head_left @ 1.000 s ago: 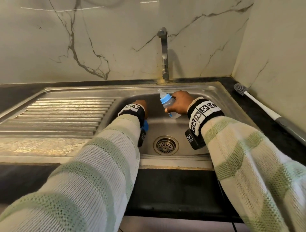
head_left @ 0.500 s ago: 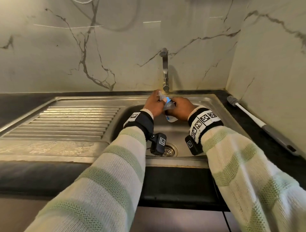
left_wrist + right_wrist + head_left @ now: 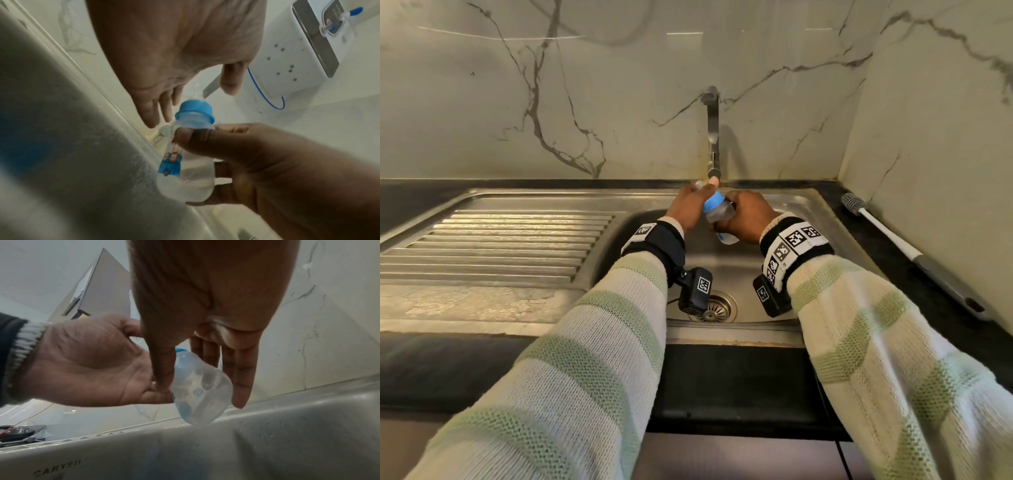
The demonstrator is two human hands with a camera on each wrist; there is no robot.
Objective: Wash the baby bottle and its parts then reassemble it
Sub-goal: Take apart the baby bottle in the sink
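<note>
The right hand (image 3: pixel 748 219) is gripping the clear baby bottle (image 3: pixel 719 216) around its body, holding it tilted over the sink (image 3: pixel 808 219) just below the tap (image 3: pixel 713 137), blue collar (image 3: pixel 195 110) pointing toward 11 o'clock. The left hand (image 3: pixel 690 205), at the bottle's 9 o'clock, is hovering with fingers (image 3: pixel 152 112) straight, holding nothing. A bottle brush (image 3: pixel 900 240) is lying on the bench at 3 o'clock.

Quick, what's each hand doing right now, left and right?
Left hand: open, fingers straight beside the bottle's blue collar, gripping nothing.
Right hand: holding the baby bottle around its body.
</note>
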